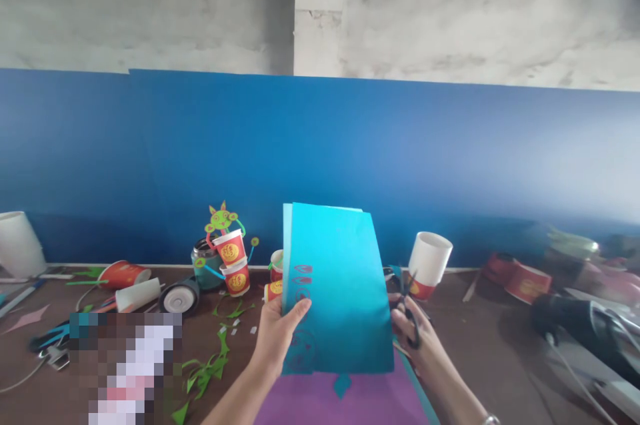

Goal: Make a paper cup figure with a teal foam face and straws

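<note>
My left hand [280, 331] grips the left edge of a folded turquoise sheet of paper [345, 291], thumb on the front and fingers behind. Small shapes are drawn in dark lines along the sheet's left side. In my right hand [415, 328], at the sheet's right edge, is a pair of dark-handled scissors [413, 321] with the blades pointing up. Under the raised sheet lies purple paper [350, 405], with a small teal diamond-shaped piece [343, 385] on it.
Left of the sheet stands a stacked paper-cup figure [234, 261] with a green head, beside a flask [206, 268]. Green scraps [213, 371] litter the table. White stacked cups [431, 258] stand behind my right hand. A black device [580, 331] lies far right, below a blue wall panel [320, 145].
</note>
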### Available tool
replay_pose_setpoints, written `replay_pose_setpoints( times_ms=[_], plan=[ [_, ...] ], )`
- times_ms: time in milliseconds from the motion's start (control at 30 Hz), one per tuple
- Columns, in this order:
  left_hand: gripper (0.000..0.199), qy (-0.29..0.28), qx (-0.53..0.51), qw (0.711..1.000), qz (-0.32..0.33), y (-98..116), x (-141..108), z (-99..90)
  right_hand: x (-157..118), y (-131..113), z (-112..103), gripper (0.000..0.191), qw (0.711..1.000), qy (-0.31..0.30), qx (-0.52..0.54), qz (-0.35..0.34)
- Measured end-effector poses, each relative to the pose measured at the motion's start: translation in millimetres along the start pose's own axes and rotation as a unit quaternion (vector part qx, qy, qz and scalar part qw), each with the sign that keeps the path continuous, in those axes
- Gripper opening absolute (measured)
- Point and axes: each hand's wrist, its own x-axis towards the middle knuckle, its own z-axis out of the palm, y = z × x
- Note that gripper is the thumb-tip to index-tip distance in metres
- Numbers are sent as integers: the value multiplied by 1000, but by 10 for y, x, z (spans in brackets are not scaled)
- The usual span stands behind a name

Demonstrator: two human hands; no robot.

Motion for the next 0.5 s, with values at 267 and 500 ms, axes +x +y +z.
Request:
replay_pose_setpoints(
  times_ms=[267, 500],
  plan=[
    [55, 10, 88, 994, 65, 6, -48, -7, -72, 74, 84, 39, 999, -28, -20, -2],
    [53, 118, 112, 986, 29, 13, -16, -156, -11, 70, -36, 43, 996, 83, -7, -40]
  ],
)
